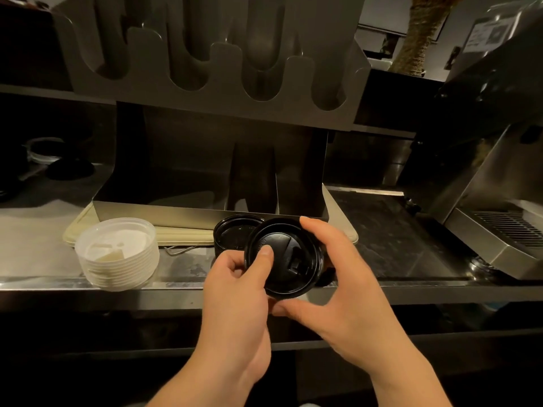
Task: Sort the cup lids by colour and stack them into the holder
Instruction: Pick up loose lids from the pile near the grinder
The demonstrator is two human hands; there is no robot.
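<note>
Stack of translucent-white round plastic lids (116, 254) sits L on brushed steel counter (44, 245); short stack of black plastic lids (232, 236) stands just behind the hands. L hand (235, 292) pinches one black round sip lid (289, 259), thumb on top. R hand (346, 283) spans its rim btwn finger and thumb, lid face tilted toward camera, both hands equally near. Grey slotted sheet-metal holder (211, 80) lies up and behind; steel coffee machine (493, 201) crowds R side.

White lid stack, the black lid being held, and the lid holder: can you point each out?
white lid stack (116, 249), head view, flat top of the uppermost lid.
black lid (283, 257), head view, centre of its top face.
lid holder (224, 73), head view, front panel between two slots.
</note>
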